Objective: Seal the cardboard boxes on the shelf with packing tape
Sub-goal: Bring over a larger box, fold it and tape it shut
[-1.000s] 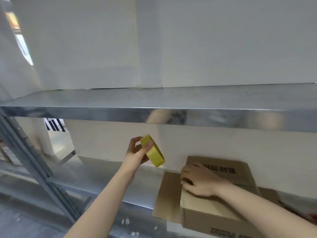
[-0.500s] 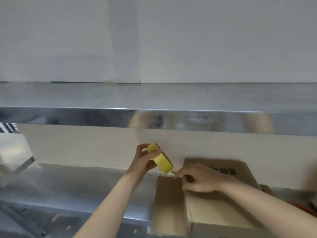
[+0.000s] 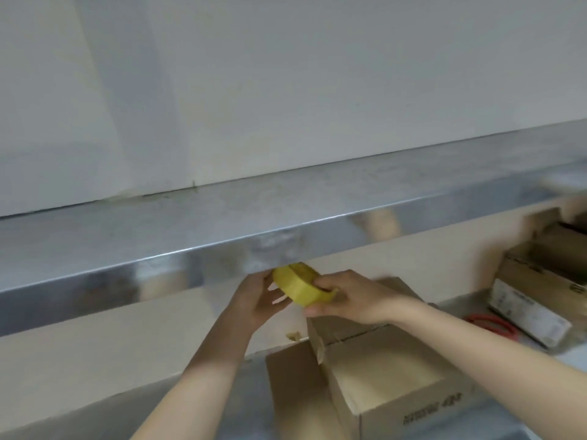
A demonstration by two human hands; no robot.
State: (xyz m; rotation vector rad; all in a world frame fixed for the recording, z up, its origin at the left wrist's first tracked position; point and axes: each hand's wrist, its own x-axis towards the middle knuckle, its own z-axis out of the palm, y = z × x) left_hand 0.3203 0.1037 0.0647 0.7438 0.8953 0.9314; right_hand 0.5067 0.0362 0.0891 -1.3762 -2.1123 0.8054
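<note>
Both hands now meet just above the cardboard box (image 3: pixel 387 376); the right hand (image 3: pixel 355 300) has left the box flap and pinches the loose end of the yellow tape roll (image 3: pixel 298 285), which the left hand (image 3: pixel 254 300) grips; I judge a strip is starting; the brown box shows no tape, one flap open

We see a pale wall (image 3: pixel 286 90) filling the upper half, from 9 through 12 to 3 o'clock, with a faint vertical seam toward 11 o'clock. Below it an upper steel board (image 3: pixel 158 230) crosses the view at a tilt, higher at 3 o'clock than at 9. Its shiny front edge carries blurred reflections. Under the board a cream back panel (image 3: pixel 79 360) runs toward 8 o'clock, and a small tan scrap (image 3: pixel 293 335) shows against it at 6 o'clock. At 4 o'clock a red ring (image 3: pixel 489 325) lies flat on the lower shelf (image 3: pixel 244 408).
</note>
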